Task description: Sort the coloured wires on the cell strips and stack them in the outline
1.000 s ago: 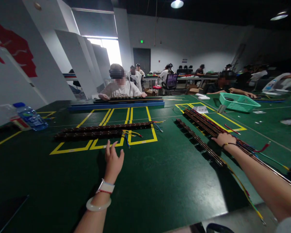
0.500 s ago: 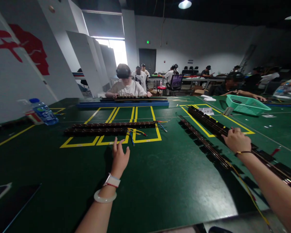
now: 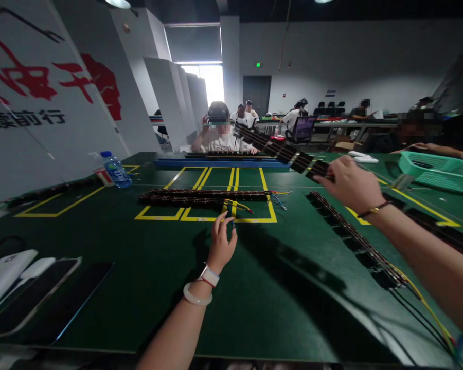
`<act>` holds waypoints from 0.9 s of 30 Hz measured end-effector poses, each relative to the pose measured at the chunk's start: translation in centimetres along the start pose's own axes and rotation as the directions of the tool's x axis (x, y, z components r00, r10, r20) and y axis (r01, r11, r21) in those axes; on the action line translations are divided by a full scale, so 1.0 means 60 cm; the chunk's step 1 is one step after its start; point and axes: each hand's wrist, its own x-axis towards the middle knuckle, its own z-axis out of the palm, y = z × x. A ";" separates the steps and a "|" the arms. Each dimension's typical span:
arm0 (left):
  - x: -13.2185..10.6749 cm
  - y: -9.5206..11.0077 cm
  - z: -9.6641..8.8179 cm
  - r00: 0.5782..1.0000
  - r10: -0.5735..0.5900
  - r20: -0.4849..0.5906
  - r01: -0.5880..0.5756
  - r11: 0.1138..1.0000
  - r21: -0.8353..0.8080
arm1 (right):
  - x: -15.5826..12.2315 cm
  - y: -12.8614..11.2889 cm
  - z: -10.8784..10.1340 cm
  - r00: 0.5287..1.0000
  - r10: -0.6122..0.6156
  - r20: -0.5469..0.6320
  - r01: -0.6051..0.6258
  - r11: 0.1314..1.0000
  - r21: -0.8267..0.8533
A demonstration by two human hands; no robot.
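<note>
My right hand (image 3: 351, 185) is shut on a long dark strip (image 3: 281, 151) and holds it in the air, slanting up and away to the left. My left hand (image 3: 221, 244) lies on the green table (image 3: 273, 288), with thumb and fingers pinched on a blue wire (image 3: 231, 222). That wire comes from the dark strips (image 3: 204, 196) lying in the yellow-taped boxes. One more dark strip (image 3: 351, 236) lies on the table below my right forearm, and its yellow and black wires (image 3: 428, 306) trail toward the near right edge.
A water bottle (image 3: 116, 170) stands at the far left. Phones (image 3: 42, 300) and a white device (image 3: 3, 275) lie at the near left edge. A green basket (image 3: 435, 174) is at the far right. A person (image 3: 219, 136) sits opposite behind a blue rail (image 3: 219, 163), with others beyond.
My right hand has lifted a strip off the pile at the right and swung it up and to the left. My left hand has moved forward onto the blue wire. The view has turned left.
</note>
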 end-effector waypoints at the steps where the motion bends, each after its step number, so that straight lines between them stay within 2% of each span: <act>1: 0.000 0.001 -0.001 1.000 0.018 -0.020 -0.018 1.000 -0.014 | 0.016 -0.042 0.000 0.999 -0.034 0.018 0.032 0.996 0.087; 4: -0.003 -0.001 -0.005 0.993 0.054 -0.104 -0.060 0.997 -0.054 | 0.054 -0.175 0.012 0.982 -0.164 0.090 0.127 0.937 0.325; 7: -0.006 -0.005 -0.011 0.970 0.084 -0.229 -0.106 0.991 -0.085 | 0.066 -0.312 0.031 0.944 -0.303 0.128 0.210 0.855 0.475; 10: -0.004 -0.009 -0.020 0.921 0.084 -0.380 -0.112 0.992 -0.052 | 0.057 -0.434 0.049 0.896 -0.418 0.151 0.262 0.772 0.579; 13: 0.007 -0.012 -0.033 0.845 0.032 -0.535 -0.049 0.999 -0.016 | 0.037 -0.528 0.061 0.821 -0.540 0.184 0.301 0.685 0.664; 15: 0.018 -0.018 -0.046 0.781 -0.065 -0.621 0.037 0.998 -0.057 | 0.024 -0.572 0.068 0.772 -0.607 0.189 0.327 0.634 0.701; 17: 0.029 -0.029 -0.061 0.700 -0.200 -0.685 0.148 0.980 -0.136 | 0.011 -0.606 0.074 0.746 -0.638 0.191 0.337 0.609 0.718; 20: 0.042 -0.052 -0.082 0.524 -0.392 -0.756 0.297 0.916 -0.270 | -0.006 -0.647 0.085 0.735 -0.642 0.218 0.317 0.610 0.727; 23: 0.050 -0.068 -0.098 0.363 -0.518 -0.775 0.354 0.846 -0.399 | -0.017 -0.682 0.093 0.726 -0.641 0.250 0.294 0.617 0.730; 25: 0.054 -0.073 -0.104 0.303 -0.564 -0.768 0.359 0.814 -0.457 | -0.020 -0.700 0.095 0.715 -0.652 0.252 0.297 0.610 0.734; 27: 0.055 -0.078 -0.107 0.277 -0.578 -0.767 0.369 0.801 -0.470 | -0.019 -0.708 0.092 0.690 -0.682 0.242 0.319 0.587 0.744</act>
